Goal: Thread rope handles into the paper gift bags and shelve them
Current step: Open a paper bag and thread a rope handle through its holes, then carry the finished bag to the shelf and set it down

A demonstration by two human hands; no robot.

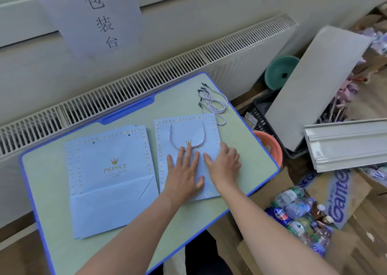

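Both hands, left hand (184, 175) and right hand (225, 162), fingers splayed flat, grasping nothing, press handled gift bag (188, 140); left stack of bags (111, 176) unthreaded, spare rope handles (213, 103) far right; shelving pending.

A paper sign (92, 17) with handwritten characters is being hung above a long white radiator (146, 90). Plastic bottles (297, 209) are being kept in a cardboard box (343, 193) on the floor, near a teal basin (278, 71).
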